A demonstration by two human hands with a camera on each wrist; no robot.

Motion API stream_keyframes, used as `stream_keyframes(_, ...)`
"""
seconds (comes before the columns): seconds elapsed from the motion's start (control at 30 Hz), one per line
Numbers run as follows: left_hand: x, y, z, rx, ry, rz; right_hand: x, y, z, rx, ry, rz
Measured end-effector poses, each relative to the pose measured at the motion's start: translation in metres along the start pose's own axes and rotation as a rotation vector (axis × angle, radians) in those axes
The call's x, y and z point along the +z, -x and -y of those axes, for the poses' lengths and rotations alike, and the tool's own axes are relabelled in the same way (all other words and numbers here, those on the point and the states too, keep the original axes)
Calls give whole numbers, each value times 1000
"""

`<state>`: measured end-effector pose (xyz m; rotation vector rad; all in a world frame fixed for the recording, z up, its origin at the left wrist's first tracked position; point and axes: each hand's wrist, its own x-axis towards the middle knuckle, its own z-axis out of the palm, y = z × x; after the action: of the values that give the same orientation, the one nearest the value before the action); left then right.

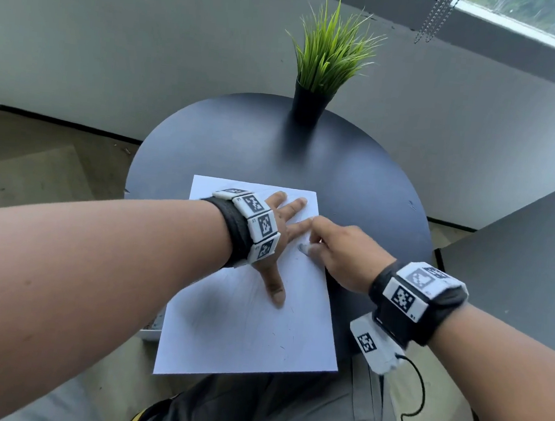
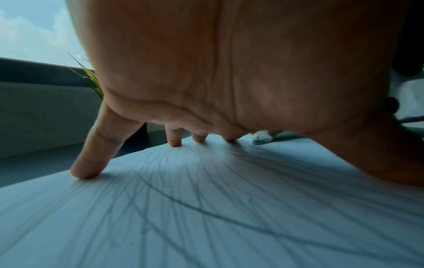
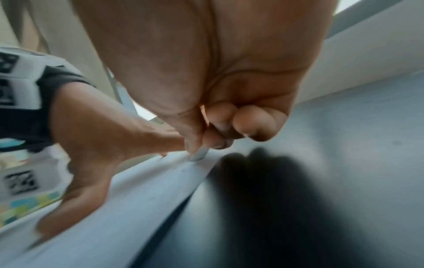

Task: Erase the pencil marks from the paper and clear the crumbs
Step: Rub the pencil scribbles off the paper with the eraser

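Observation:
A white sheet of paper (image 1: 246,325) lies on the round dark table (image 1: 355,183), its near edge hanging over the table's front. Faint pencil lines (image 2: 206,208) cross the paper under my palm. My left hand (image 1: 278,240) lies flat on the sheet with fingers spread, pressing it down. My right hand (image 1: 320,244) pinches a small white eraser (image 1: 304,248) with its tip on the paper near the right edge, just right of my left fingers. The eraser (image 3: 199,153) shows below the curled fingers, and it (image 2: 262,137) is seen past my left palm. Dark crumbs (image 2: 296,140) dot the paper near it.
A black pot of artificial green grass (image 1: 314,79) stands at the table's far edge. A second dark tabletop (image 1: 533,266) sits to the right. A black cable (image 1: 417,400) hangs from my right wrist band. My legs are below the paper's near edge.

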<state>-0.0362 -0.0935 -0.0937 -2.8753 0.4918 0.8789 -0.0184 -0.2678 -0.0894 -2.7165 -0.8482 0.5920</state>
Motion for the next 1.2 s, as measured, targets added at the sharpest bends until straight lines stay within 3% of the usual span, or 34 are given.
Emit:
stream_keyframes(0.03,0,0,0,-3,5,3,2,2,1,-39,21,10)
stream_keyframes(0.17,1,-1,0,-14,-18,3,8,17,14,-178,117,282)
stream_keyframes(0.3,-4,-1,2,-53,1,-36,1,4,4,13,-2,145)
stream_keyframes(0.47,5,6,5,52,-107,-272,3,-4,-6,137,-113,56)
stream_keyframes(0.57,19,12,8,24,-17,-162,2,-5,-6,177,-124,-11)
stream_keyframes(0.63,22,13,8,14,-5,-119,5,2,-3,113,-83,-10)
stream_keyframes(0.8,22,10,6,11,-10,-69,11,26,16,-213,107,295)
stream_keyframes(0.9,21,10,5,12,-14,-50,-1,6,2,-5,-11,45)
stream_keyframes(0.97,21,11,5,9,-16,-48,-2,2,-5,36,-28,-52)
stream_keyframes(1.13,21,10,5,-1,-16,-27,16,40,21,-291,107,398)
stream_keyframes(1.2,20,11,5,4,-16,-28,13,32,12,-227,112,278)
